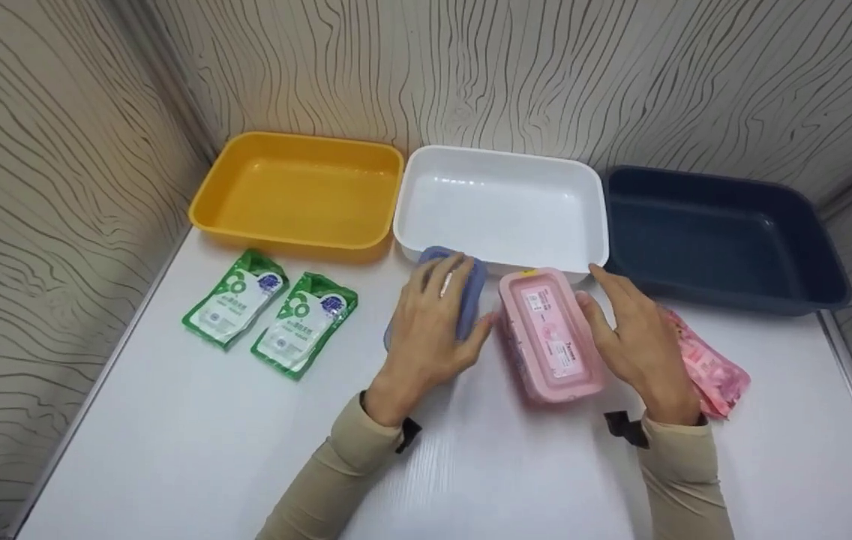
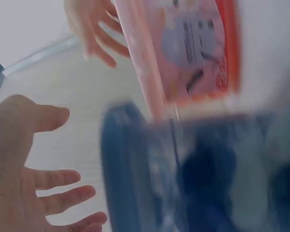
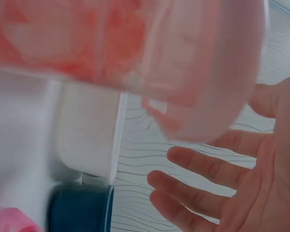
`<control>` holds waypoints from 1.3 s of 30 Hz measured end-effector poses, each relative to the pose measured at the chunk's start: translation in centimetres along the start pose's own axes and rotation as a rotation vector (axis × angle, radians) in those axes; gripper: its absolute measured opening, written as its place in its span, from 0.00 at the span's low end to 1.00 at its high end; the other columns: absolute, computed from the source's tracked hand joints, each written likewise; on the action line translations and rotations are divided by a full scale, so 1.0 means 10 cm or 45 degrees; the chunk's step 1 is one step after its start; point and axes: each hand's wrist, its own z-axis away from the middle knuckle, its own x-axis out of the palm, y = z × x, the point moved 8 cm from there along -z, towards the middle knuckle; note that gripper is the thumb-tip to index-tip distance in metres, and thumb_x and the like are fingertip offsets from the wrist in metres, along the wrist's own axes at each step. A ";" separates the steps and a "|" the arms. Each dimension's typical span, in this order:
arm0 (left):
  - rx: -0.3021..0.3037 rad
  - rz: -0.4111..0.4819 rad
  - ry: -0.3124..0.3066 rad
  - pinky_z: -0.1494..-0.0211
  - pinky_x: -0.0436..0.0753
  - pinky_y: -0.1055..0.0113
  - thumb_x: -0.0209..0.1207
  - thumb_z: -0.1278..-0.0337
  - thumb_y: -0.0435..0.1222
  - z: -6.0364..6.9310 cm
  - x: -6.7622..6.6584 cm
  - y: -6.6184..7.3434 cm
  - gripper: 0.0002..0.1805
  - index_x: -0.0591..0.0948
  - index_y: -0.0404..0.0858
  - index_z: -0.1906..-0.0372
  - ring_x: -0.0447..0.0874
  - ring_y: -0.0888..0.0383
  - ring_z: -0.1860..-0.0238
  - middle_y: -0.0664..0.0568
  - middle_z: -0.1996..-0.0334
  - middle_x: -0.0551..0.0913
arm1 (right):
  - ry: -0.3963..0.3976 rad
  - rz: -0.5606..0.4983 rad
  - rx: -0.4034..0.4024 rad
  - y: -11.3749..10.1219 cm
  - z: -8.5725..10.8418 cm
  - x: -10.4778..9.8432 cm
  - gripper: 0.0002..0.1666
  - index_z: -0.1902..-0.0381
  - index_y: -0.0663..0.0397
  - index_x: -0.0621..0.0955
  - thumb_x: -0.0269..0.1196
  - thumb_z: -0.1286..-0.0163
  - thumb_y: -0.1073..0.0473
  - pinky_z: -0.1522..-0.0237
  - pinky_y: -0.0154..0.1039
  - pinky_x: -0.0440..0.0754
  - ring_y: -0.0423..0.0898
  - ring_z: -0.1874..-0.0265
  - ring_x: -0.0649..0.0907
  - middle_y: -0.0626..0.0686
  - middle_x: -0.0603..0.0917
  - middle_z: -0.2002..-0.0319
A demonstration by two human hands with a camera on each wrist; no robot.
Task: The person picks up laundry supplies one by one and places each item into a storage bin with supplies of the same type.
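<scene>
Left hand (image 1: 426, 326) maybe touching long blue plastic box (image 1: 475, 286), right hand (image 1: 640, 345) waiting by long pink plastic box (image 1: 552, 334); fingers apart. Neither sitting in wide white plastic tray (image 1: 501, 206) yet.

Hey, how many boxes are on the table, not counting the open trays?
2: the pink box, between the left hand and the right hand, and the blue box, partly hidden by the left hand. No others show.

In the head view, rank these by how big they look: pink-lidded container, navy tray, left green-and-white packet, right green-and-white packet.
Largest to smallest:
1. Navy tray
2. Pink-lidded container
3. Left green-and-white packet and right green-and-white packet: too alike to rank
</scene>
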 end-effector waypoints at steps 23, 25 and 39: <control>-0.213 0.803 -0.312 0.50 0.85 0.76 0.62 0.32 0.25 0.37 0.71 0.45 0.43 0.54 0.23 0.19 0.82 0.54 0.51 0.33 0.31 0.68 | -0.133 -0.376 0.049 0.21 0.10 0.26 0.24 0.31 0.62 0.81 0.61 0.23 0.66 0.66 0.30 0.84 0.50 0.62 0.85 0.63 0.87 0.46; -0.286 0.917 -0.304 0.52 0.86 0.76 0.61 0.32 0.24 0.36 0.76 0.42 0.43 0.54 0.24 0.19 0.83 0.56 0.52 0.34 0.32 0.69 | -0.141 -0.391 0.075 0.23 0.10 0.26 0.24 0.32 0.63 0.81 0.62 0.23 0.66 0.68 0.30 0.83 0.48 0.64 0.85 0.64 0.86 0.47; -0.790 1.526 -0.347 0.54 0.87 0.67 0.63 0.47 0.18 0.39 1.02 0.28 0.41 0.66 0.30 0.25 0.82 0.56 0.58 0.41 0.45 0.76 | -0.313 -0.578 0.295 0.34 0.11 0.31 0.26 0.29 0.65 0.77 0.61 0.21 0.63 0.63 0.31 0.86 0.50 0.61 0.87 0.66 0.79 0.45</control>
